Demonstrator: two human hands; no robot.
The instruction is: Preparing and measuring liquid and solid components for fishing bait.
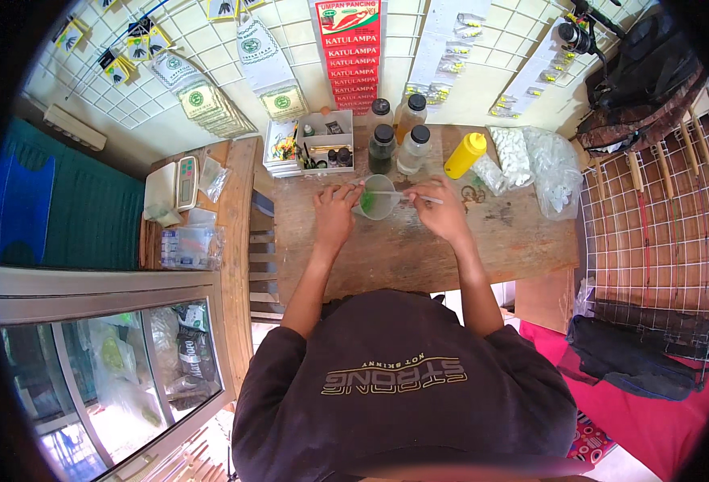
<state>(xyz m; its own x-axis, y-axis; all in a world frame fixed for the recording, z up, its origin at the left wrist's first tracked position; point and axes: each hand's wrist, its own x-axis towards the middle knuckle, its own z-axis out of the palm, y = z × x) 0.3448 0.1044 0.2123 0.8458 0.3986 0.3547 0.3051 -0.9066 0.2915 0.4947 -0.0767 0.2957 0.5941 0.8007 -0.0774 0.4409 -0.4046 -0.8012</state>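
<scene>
A translucent plastic cup (pixel 381 208) with a bright green substance inside stands on the wooden table. My left hand (pixel 335 212) holds the cup by its left rim. In my right hand (pixel 438 208) is a thin, pale stirring stick (pixel 428 198), its far end reaching into the cup near the green. Behind the cup are several black-capped bottles, among them one with dark contents (pixel 382 153) and one with clear contents (pixel 414 153). To the right, a yellow squeeze bottle (pixel 466 155) leans on the tabletop.
A white divided organizer (pixel 330 170) with small jars sits behind my left hand. Bags of white pieces (pixel 511 158) lie at the table's right back. On the left side table (pixel 237 241) are a digital scale (pixel 186 184) and plastic packets. Wire racks with hanging packets stand behind.
</scene>
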